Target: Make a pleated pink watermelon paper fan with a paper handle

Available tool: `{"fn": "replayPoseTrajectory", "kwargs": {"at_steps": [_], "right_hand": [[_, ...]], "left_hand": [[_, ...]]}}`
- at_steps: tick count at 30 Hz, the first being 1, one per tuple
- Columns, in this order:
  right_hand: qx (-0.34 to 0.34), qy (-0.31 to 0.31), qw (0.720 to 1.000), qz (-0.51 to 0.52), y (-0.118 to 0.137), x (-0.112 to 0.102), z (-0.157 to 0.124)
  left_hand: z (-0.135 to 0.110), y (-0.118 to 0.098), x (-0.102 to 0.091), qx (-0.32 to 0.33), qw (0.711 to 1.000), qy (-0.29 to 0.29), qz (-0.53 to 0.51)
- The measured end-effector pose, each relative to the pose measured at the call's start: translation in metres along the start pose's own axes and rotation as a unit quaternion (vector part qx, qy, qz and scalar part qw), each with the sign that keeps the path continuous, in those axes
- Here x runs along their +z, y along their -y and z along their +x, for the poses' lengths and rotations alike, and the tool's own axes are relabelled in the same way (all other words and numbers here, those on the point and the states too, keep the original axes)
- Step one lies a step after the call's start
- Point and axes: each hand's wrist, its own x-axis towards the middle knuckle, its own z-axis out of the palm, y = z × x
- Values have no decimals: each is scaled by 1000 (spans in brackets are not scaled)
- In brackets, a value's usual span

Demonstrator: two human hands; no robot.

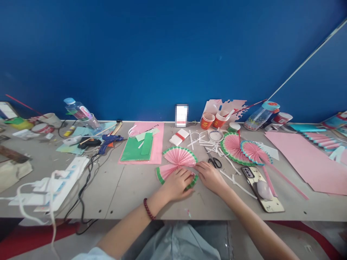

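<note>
A pink pleated paper fan [180, 156] with a green scalloped rim lies on the grey table, spread into an almost round shape with a gap on its left. My left hand [177, 183] rests over its lower half, fingers curved across the pleats and the thumb on the near side. At the fan's right edge, the closed fingertips of my right hand [211, 176] hold the paper where the pleats meet. My palms hide part of the lower pleats. Black-handled scissors [214, 162] lie just beyond my right hand.
Left are green paper [137, 150], a blue glue gun [110, 142] and a power strip [61, 186] with cords. White paper strips [214, 147], finished fans [234, 148], a phone [261, 189] and pink sheets [306, 162] lie right. Paper cups [207, 121] stand along the blue wall.
</note>
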Motion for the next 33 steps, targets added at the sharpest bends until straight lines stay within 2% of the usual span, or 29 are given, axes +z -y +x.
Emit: {"fn": "replayPoseTrajectory", "kwargs": {"at_steps": [6, 12, 18, 24, 33], "right_hand": [[54, 43, 998, -14, 20, -5, -12], [101, -7, 993, 57, 25, 6, -28], [112, -53, 983, 135, 12, 15, -30], [103, -40, 983, 147, 0, 11, -21], [90, -38, 985, 141, 2, 2, -16]], "left_hand": [[0, -3, 3, 8, 1000, -21, 14], [0, -3, 4, 11, 1000, -17, 10], [0, -4, 2, 7, 1000, -8, 3], [-2, -4, 4, -1, 1000, -6, -9], [-2, -2, 6, 1, 1000, -15, -11]]}}
